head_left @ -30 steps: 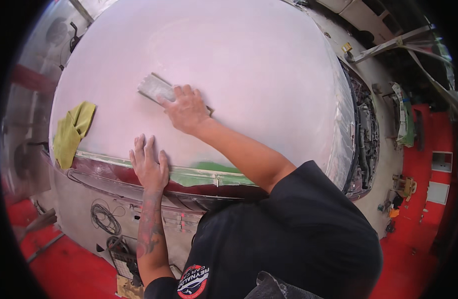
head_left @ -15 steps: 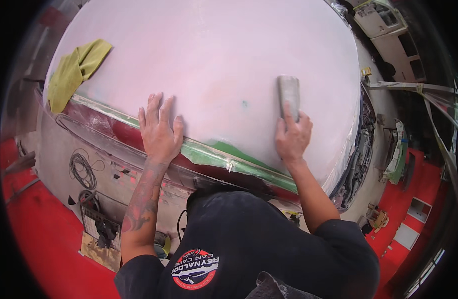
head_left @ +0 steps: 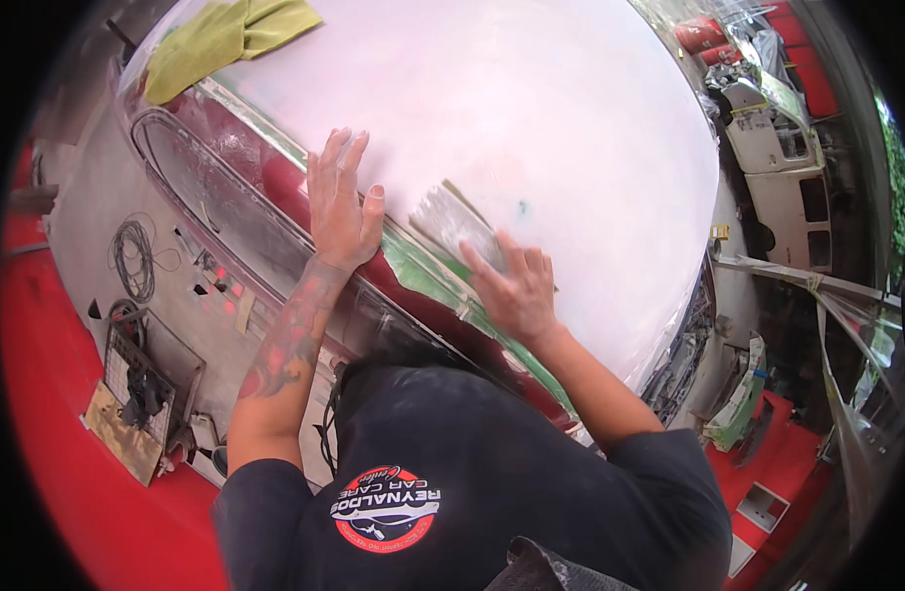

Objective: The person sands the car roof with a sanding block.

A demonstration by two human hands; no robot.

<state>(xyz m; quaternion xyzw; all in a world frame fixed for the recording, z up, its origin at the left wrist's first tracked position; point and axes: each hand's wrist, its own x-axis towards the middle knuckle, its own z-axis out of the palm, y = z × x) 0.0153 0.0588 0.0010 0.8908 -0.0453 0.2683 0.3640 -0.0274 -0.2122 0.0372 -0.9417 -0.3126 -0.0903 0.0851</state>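
A broad, curved car panel [head_left: 570,108] coated in dusty pinkish white spreads out before me. My right hand [head_left: 516,295] holds a long grey sanding block [head_left: 456,219] against it, tilted from upper left to lower right. The block lies close to the green-edged strip [head_left: 418,264] along the panel's near side. My left hand [head_left: 344,212] is at that same edge, fingers stretched out and thumb apart, with nothing in it. Whether its palm touches the panel I cannot tell. A yellow-green cloth [head_left: 221,47] lies on the panel's far left corner.
Below the edge runs dark red bodywork [head_left: 285,187] with a glass-like pane. On the floor at left are coiled cable [head_left: 135,258] and a rack with a board [head_left: 125,428]. White vehicle body parts [head_left: 785,202] and a taped frame [head_left: 812,281] stand at right.
My right hand has drawn the sanding block left and nearer the edge, turning it diagonal. My left hand stays by the edge. The whole view has swung round.
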